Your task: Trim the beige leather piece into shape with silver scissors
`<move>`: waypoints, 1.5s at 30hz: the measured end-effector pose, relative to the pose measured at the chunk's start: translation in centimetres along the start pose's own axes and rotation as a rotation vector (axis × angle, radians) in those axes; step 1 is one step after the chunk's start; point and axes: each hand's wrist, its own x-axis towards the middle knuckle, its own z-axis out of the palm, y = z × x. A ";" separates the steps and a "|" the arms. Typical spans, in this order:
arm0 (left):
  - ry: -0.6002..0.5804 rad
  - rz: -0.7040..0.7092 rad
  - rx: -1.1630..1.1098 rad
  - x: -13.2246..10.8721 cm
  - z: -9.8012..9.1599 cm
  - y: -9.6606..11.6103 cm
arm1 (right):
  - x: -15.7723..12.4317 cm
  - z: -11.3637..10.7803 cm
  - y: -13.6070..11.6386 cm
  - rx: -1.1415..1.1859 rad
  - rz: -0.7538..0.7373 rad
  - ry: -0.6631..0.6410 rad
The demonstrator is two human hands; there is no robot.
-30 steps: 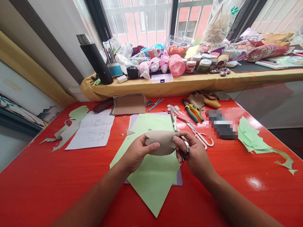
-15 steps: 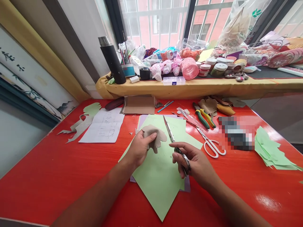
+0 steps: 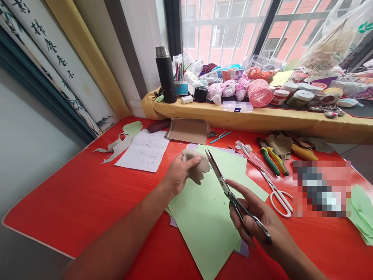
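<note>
My left hand [image 3: 178, 174] pinches a beige cut-out piece with lobed edges [image 3: 197, 165] and holds it just above the top of a light green sheet [image 3: 210, 210] on the red table [image 3: 87, 194]. My right hand [image 3: 259, 225] is closed round the handles of metal scissors [image 3: 227, 190]. Their blades are shut and point up and left toward the beige piece, a short gap away from it. Purple sheets peek out from under the green one.
White-handled scissors [image 3: 276, 196], green and yellow pliers [image 3: 271, 159], a cardboard piece [image 3: 189, 131], a printed white sheet [image 3: 144, 151] and green paper scraps [image 3: 361, 210] lie on the table. A black flask [image 3: 165, 74], jars and craft supplies crowd the yellow window ledge [image 3: 262, 118].
The two hands have drawn apart: the right hand with the scissors dropped down and right, while the left kept the beige piece. The camera view swung left.
</note>
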 end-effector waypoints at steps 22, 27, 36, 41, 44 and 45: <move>0.062 0.020 0.032 6.1 -2.8 1.7 | 0.2 -1.1 1.8 0.026 0.057 -0.145; -0.002 0.033 0.031 6.0 -2.7 1.4 | -0.1 -0.4 1.5 -0.016 0.148 -0.132; -0.116 0.055 0.137 5.3 -1.9 0.9 | -0.2 -0.4 1.0 -0.042 0.102 -0.074; -0.129 0.044 0.169 4.9 -1.3 0.9 | -0.1 -0.6 1.4 -0.030 0.071 -0.122; -0.145 0.040 0.185 4.5 -0.9 1.1 | 0.0 -0.7 1.7 -0.028 0.055 -0.131; -0.146 0.039 0.190 4.5 -0.8 1.2 | 0.0 -0.8 1.7 -0.027 0.054 -0.132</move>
